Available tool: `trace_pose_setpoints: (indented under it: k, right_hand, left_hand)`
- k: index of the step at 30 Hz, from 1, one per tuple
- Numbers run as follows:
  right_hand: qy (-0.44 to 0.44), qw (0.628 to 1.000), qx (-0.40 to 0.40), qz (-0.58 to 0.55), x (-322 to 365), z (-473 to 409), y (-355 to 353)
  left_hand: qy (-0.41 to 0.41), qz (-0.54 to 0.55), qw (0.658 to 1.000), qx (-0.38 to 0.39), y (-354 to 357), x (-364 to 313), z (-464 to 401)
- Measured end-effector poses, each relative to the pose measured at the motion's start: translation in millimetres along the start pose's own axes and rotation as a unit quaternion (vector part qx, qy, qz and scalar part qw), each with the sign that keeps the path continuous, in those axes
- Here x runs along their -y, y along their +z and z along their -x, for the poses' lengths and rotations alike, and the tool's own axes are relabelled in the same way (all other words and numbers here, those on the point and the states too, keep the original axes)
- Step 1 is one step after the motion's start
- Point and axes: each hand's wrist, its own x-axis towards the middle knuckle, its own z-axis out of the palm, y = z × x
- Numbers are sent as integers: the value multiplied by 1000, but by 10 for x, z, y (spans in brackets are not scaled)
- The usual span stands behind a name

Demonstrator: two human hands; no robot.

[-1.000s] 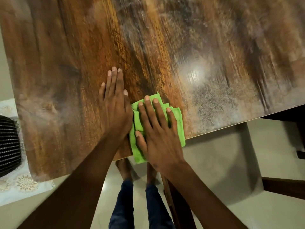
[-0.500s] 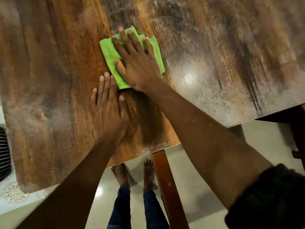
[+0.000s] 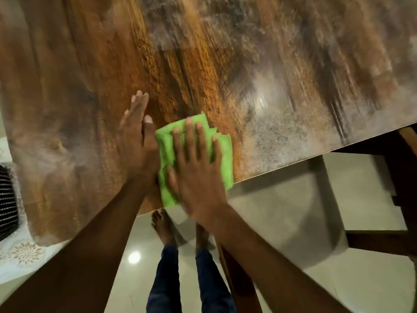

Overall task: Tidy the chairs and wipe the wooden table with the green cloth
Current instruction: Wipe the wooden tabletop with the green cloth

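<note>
Fingers (image 3: 194, 136) of the right hand (image 3: 198, 175) were spread flat on the folded green cloth (image 3: 222, 154) at the tabletop (image 3: 225, 64) edge, left hand (image 3: 138, 143) laid flat beside.

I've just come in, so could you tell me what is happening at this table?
A person is wiping the wooden table with a folded green cloth. The right hand presses the cloth flat at the table's near edge, fingers spread. The left hand rests flat on the wood beside it.
</note>
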Motion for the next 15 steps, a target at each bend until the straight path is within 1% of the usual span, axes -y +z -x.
trace_pose_setpoints:
  k: [2, 4, 7, 11, 12, 15]
  right_hand:
    - [-16, 1000, 11, -4, 231, 191, 94]
    - [-38, 999, 13, -15, 119, 189, 67]
    - [-53, 999, -8, -7, -391, 133, -15]
    - [16, 999, -46, 11, -1278, 140, -139]
    - [27, 999, -42, 11, -1412, 149, -172]
    - [10, 999, -41, 20, -1518, 70, -227]
  left_hand:
    - [6, 20, 1000, -2, -27, 4, 6]
    - [3, 30, 999, 9, -35, -22, 26]
    - [2, 14, 1000, 13, -51, -53, 52]
    - [-10, -15, 1000, 24, -22, -67, 62]
    - [-6, -27, 999, 27, -11, -60, 68]
    - [3, -56, 998, 34, 16, -53, 62]
